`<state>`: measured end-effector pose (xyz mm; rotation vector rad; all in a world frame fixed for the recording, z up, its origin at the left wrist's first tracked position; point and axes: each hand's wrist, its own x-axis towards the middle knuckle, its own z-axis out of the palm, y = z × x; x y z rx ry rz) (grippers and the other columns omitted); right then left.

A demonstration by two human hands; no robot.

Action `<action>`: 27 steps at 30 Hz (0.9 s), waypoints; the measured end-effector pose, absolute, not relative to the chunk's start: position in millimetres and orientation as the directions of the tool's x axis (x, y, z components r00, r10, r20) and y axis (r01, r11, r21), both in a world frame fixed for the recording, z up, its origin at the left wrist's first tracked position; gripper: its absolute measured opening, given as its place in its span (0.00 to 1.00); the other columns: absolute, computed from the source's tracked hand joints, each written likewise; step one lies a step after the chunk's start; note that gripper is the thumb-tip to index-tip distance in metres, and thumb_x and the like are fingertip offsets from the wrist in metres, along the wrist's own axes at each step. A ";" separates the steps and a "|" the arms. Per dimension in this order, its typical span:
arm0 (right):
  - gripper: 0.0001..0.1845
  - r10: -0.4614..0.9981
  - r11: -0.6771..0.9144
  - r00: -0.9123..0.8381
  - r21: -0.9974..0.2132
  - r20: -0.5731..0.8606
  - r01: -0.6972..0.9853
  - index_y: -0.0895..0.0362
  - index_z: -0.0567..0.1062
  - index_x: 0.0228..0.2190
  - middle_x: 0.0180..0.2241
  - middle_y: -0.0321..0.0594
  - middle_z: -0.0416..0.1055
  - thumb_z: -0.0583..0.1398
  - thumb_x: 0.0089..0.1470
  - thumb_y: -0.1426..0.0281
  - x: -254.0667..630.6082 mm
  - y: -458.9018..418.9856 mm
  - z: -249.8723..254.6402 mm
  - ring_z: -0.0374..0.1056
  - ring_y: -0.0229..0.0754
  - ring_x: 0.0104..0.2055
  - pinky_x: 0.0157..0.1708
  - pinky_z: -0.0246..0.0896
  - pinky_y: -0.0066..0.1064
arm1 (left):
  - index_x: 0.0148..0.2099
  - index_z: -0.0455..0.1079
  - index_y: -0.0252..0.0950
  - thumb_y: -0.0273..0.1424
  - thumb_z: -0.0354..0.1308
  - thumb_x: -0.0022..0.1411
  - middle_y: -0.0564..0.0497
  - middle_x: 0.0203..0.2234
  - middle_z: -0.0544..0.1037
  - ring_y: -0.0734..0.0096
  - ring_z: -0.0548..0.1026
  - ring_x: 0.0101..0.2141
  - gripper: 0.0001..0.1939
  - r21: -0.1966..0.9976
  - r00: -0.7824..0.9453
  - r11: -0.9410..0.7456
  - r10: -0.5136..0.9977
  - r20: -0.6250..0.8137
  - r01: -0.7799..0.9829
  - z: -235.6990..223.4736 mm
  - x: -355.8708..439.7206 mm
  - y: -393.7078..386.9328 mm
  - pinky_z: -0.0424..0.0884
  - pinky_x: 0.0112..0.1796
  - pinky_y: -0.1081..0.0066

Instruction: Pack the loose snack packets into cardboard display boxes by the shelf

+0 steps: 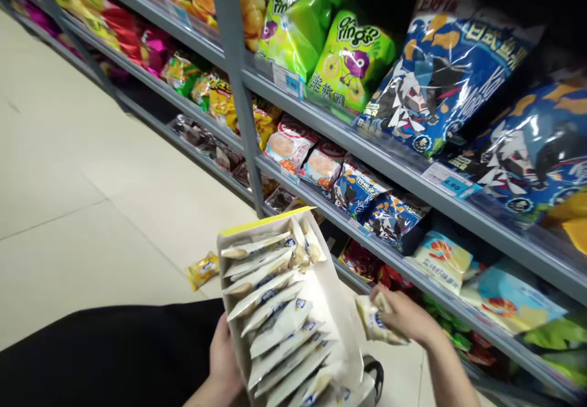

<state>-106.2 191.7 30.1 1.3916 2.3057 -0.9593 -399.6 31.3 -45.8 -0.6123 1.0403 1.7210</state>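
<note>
My left hand (pixel 224 361) grips the left side of an open white cardboard box (pixel 342 315) with a yellow flap, holding it up in front of me. The box is filled with several small white snack packets (pixel 270 309) standing in a row. My right hand (pixel 403 315) is to the right of the box, near the lower shelf, closed on one or two of the same white packets (pixel 373 321).
Grey metal shelves (pixel 348 132) run along the right, stocked with green, blue and red snack bags and price tags. A yellow packet (pixel 202 269) lies on the beige tiled floor (pixel 92 211). My dark trouser leg and a shoe (pixel 376 373) show below.
</note>
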 end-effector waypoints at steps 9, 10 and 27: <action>0.27 0.910 0.046 -0.377 -0.861 -0.174 0.507 0.50 0.63 0.55 0.49 0.43 0.69 0.63 0.58 0.58 -117.8 112.3 158.5 0.70 0.43 0.44 0.43 0.69 0.32 | 0.55 0.76 0.33 0.30 0.54 0.64 0.47 0.32 0.84 0.53 0.82 0.42 0.19 0.123 -0.134 -0.063 0.659 -0.741 -0.990 -66.2 -390.8 16.5 0.76 0.50 0.57; 0.27 0.906 0.022 -0.384 -0.884 -0.180 0.466 0.51 0.63 0.55 0.50 0.44 0.70 0.64 0.58 0.59 -128.2 110.3 153.0 0.71 0.43 0.44 0.43 0.70 0.32 | 0.57 0.75 0.32 0.30 0.52 0.65 0.45 0.35 0.84 0.53 0.82 0.44 0.21 0.096 -0.104 -0.051 0.696 -0.710 -0.994 -67.4 -391.4 15.2 0.75 0.51 0.57; 0.26 0.901 0.320 -0.431 -0.602 -0.045 0.731 0.52 0.68 0.56 0.48 0.42 0.78 0.57 0.55 0.67 -237.5 77.8 66.0 0.76 0.50 0.47 0.48 0.70 0.40 | 0.65 0.67 0.35 0.31 0.49 0.69 0.46 0.40 0.83 0.54 0.82 0.41 0.24 0.070 -0.077 -0.039 0.711 -0.699 -0.997 -52.4 -393.7 9.3 0.75 0.50 0.57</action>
